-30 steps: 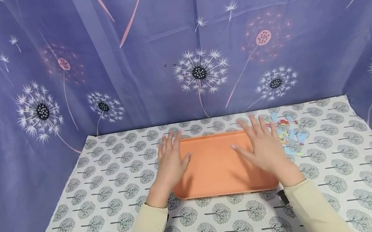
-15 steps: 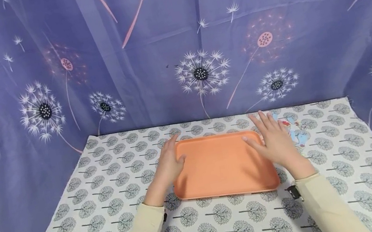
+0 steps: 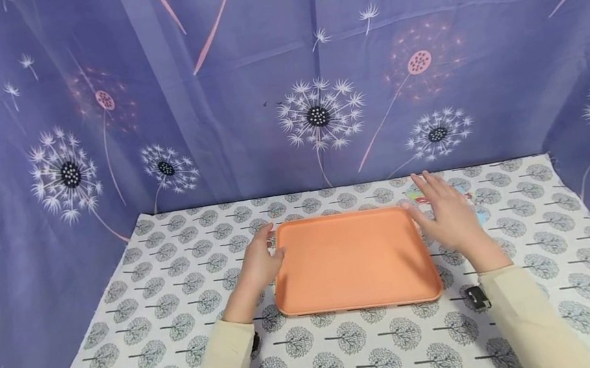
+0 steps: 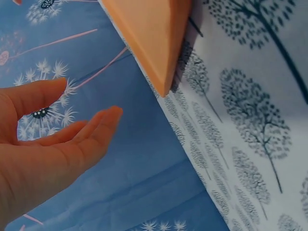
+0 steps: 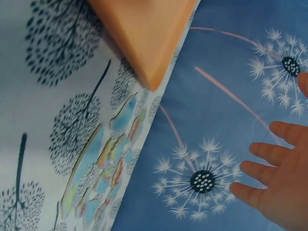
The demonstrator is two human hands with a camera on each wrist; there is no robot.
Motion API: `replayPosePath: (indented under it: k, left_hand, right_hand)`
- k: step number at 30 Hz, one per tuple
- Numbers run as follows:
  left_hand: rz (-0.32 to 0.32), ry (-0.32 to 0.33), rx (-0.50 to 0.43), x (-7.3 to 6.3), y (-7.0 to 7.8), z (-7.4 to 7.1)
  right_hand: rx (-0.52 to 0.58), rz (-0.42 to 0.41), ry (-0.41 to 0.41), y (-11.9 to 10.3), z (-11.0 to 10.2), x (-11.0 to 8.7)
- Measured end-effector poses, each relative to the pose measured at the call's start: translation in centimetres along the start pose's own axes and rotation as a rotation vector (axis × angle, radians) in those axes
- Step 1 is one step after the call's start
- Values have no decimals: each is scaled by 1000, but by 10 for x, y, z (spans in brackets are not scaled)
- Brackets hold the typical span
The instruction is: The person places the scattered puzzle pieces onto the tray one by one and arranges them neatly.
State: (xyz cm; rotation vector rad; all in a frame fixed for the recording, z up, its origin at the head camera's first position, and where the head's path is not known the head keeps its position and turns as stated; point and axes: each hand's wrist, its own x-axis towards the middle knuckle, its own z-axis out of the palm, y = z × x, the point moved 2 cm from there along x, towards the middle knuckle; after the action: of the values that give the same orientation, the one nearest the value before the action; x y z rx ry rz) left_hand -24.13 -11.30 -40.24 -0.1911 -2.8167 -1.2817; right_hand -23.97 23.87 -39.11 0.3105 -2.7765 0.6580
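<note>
An orange rectangular tray (image 3: 352, 259) lies flat on the tree-print cloth, with nothing on it. My left hand (image 3: 257, 266) is at the tray's left edge, fingers extended and thumb apart. In the left wrist view this hand (image 4: 57, 149) holds nothing, and a tray corner (image 4: 156, 53) shows beyond it. At the tray's right edge hovers my right hand (image 3: 449, 219), fingers spread and holding nothing. Partly hidden beneath it are flat, colourful cut-out pieces (image 3: 481, 217). The right wrist view shows these pieces (image 5: 101, 166) more fully, with thin tan edges, beside the tray corner (image 5: 149, 57).
White cloth with grey trees (image 3: 172, 327) covers the table. A purple dandelion-print curtain (image 3: 256, 131) hangs behind the table and along both sides. Dark wrist devices, such as the one on the right (image 3: 477, 298), sit near the sleeve cuffs.
Both hands have moved apart, from over the tray out to its sides, the right one going further right over the colourful pieces. The tray stays in place.
</note>
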Motion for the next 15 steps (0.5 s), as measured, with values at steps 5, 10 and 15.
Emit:
replayPosePath:
  k: [5, 10, 15]
  left_hand:
    - [-65, -9, -39, 2, -9, 0]
    - [-92, -20, -75, 7, -18, -1]
    - [-125, -40, -104, 9, -26, -2]
  right_hand:
    - [33, 0, 21, 11, -1, 2]
    - [70, 3, 30, 23, -3, 2]
    - [142, 33, 3, 34, -3, 3]
